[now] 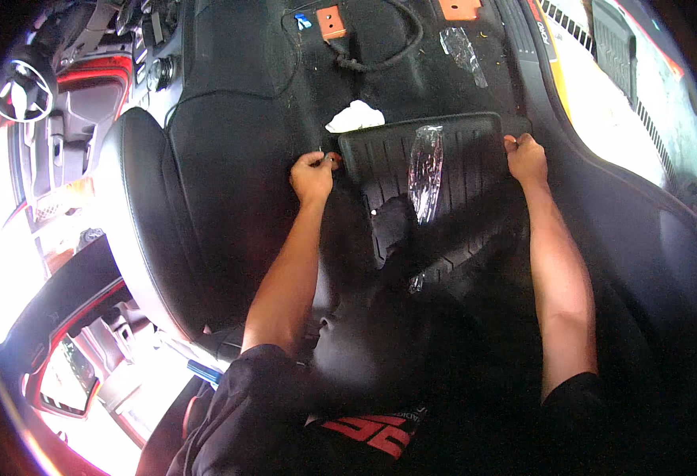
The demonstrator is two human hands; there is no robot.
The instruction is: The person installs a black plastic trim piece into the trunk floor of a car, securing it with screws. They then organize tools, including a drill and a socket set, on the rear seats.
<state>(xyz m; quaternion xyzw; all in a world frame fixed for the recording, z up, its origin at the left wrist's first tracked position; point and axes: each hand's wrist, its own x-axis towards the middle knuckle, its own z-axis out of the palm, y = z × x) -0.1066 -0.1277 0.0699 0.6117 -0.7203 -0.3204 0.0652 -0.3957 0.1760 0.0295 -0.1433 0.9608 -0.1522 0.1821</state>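
My left hand [312, 181] is closed in a pinch at the left side of a black ribbed floor mat [467, 143]. A bit of orange and something small show at its fingertips; what it grips is too small to name. Past the mat's far right corner, my right hand [529, 163] is also closed, fingertips pressed together beside a speck of orange. Whatever sits in those fingers is hidden. Between the hands, a strip of clear plastic film [425, 174] lies over the mat. A crumpled white cloth or paper [355, 117] rests at its far left corner.
Black carpet [396, 87] of a car floor surrounds the mat. Farther off are an orange metal plate [332, 24], another orange plate [459, 9], a black cable loop [420, 40], a blue clip [303, 21] and more clear film [464, 55]. A black seat [146, 214] stands at left.
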